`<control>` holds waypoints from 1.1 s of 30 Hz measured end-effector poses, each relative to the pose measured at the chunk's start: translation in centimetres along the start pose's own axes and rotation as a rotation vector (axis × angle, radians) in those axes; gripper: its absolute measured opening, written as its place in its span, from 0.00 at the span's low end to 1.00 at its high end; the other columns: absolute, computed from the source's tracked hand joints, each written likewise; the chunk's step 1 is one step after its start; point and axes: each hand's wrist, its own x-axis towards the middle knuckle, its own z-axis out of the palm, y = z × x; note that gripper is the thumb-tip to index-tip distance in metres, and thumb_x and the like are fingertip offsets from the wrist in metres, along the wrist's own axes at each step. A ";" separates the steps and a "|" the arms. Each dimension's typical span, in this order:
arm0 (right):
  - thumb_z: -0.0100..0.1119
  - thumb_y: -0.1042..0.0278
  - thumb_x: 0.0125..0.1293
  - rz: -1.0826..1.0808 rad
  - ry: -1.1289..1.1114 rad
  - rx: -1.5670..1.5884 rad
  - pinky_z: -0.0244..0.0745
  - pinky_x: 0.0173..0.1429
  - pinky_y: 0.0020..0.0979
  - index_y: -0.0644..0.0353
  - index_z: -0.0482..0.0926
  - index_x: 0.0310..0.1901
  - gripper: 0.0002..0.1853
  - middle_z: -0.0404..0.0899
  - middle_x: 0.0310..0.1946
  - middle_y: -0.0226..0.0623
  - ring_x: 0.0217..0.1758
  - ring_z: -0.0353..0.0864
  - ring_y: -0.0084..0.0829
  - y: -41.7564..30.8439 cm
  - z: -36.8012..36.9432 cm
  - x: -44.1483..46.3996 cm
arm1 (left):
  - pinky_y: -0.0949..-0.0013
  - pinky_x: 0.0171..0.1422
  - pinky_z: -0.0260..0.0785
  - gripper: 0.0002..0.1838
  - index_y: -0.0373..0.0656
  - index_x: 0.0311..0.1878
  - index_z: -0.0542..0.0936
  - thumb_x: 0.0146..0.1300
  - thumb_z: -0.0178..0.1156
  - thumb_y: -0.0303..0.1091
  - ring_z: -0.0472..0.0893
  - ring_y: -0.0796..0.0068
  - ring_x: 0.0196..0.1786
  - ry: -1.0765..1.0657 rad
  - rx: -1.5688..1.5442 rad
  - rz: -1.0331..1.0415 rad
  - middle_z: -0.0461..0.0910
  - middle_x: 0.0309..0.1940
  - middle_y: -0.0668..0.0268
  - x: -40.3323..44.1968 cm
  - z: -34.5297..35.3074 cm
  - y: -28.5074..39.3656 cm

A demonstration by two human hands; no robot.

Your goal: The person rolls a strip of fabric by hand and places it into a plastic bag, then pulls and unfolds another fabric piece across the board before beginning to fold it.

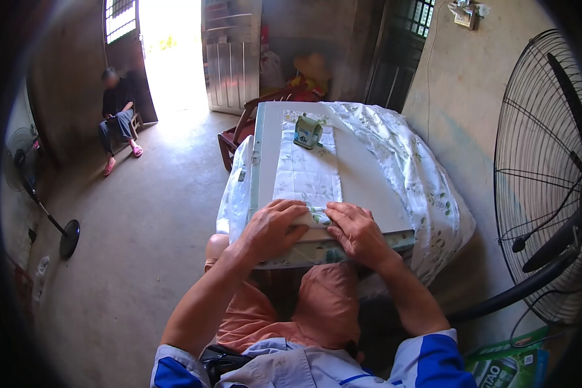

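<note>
A long strip of white cloth with a pale leaf print [307,173] lies flat on a white board [372,174]. Its near end is wound into a thick roll [317,218]. My left hand [273,226] grips the roll's left end, fingers over the top and thumb on the near side. At the right end, my right hand [355,231] holds it the same way. Both hands are closed, and the roll shows between them. A small greenish box-shaped object [308,132] stands on the far part of the strip; its kind is unclear.
A leaf-print tablecloth [427,187] hangs over the table's right side. A large black fan [543,174] stands close on my right, a smaller fan [45,200] at far left. Another person [118,113] sits by the open doorway. Behind the table is a reddish chair [236,139].
</note>
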 end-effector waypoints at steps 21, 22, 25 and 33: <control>0.63 0.69 0.72 0.070 0.090 -0.117 0.71 0.65 0.46 0.64 0.80 0.61 0.18 0.83 0.55 0.44 0.59 0.80 0.46 -3.0 -1.1 -1.4 | 0.53 0.67 0.77 0.18 0.41 0.59 0.85 0.67 0.70 0.31 0.85 0.52 0.57 0.023 -0.034 0.085 0.86 0.51 0.55 -1.4 -1.7 -0.9; 0.62 0.69 0.72 0.084 0.096 -0.124 0.72 0.64 0.45 0.64 0.81 0.61 0.18 0.83 0.54 0.44 0.58 0.80 0.46 -3.0 -1.1 -1.2 | 0.53 0.66 0.77 0.18 0.42 0.59 0.85 0.67 0.69 0.32 0.85 0.52 0.57 0.019 -0.037 0.081 0.86 0.52 0.54 -1.2 -1.8 -0.9; 0.61 0.68 0.75 0.129 0.104 -0.141 0.72 0.62 0.45 0.64 0.81 0.61 0.17 0.84 0.50 0.44 0.56 0.80 0.44 -2.8 -0.8 -0.6 | 0.52 0.65 0.78 0.18 0.42 0.60 0.84 0.69 0.67 0.32 0.85 0.50 0.57 -0.005 -0.057 0.025 0.86 0.54 0.53 -0.5 -2.1 -1.0; 0.60 0.63 0.76 0.213 0.168 -0.115 0.74 0.57 0.46 0.65 0.80 0.62 0.19 0.84 0.47 0.46 0.52 0.81 0.47 -1.8 0.4 0.4 | 0.48 0.67 0.75 0.22 0.44 0.62 0.83 0.68 0.70 0.41 0.84 0.45 0.60 -0.011 -0.114 -0.151 0.87 0.52 0.48 0.9 -1.9 -2.2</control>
